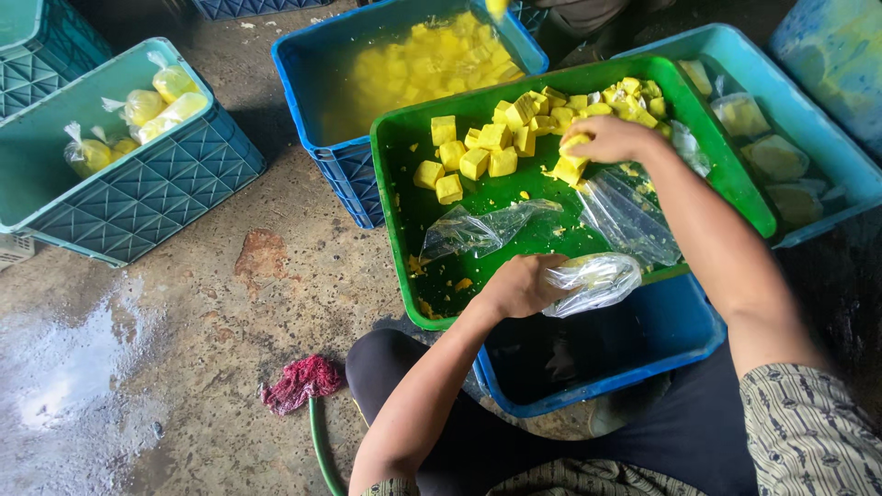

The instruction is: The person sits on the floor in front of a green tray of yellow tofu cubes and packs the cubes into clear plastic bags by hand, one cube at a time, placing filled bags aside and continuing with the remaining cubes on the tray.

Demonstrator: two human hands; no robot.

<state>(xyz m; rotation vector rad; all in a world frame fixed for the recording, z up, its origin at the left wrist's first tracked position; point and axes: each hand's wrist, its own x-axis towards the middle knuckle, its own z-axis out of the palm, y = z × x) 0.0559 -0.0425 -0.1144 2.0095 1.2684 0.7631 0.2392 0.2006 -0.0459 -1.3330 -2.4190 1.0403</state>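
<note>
Left hand (519,287) curls closed at the near edge of the green tray (397,188), knuckles up, forearm running in from the lower left, elbow bent. It grips the mouth of a clear plastic bag (597,278) partly filled with yellow cubes; the bag lies on its side over the tray's near rim, above a dark blue crate (643,354) that the tray rests on.

Right hand (611,140) reaches out to the far-right part of the tray, arm extended along the right side, wrist bent down, palm down. Fingers are pinched shut on a few yellow tofu cubes (570,165), lifted just off the tray floor beside the main heap of cubes (514,124) along the far edge. A smaller cluster sits toward the tray's far-left corner.

Two empty clear bags (478,230) lie flat mid-tray, one left of centre, one right under the right forearm.

Beyond the tray's far edge, a blue crate of water (317,87) holds more yellow cubes, submerged. At right, a light blue crate (827,152) holds filled bags. At far left, a teal crate (147,193) on the wet concrete floor (202,340) holds tied bags of yellow cubes (156,106) in its far corner. Green hose with red rag (303,381) lies on the floor near the left knee.
</note>
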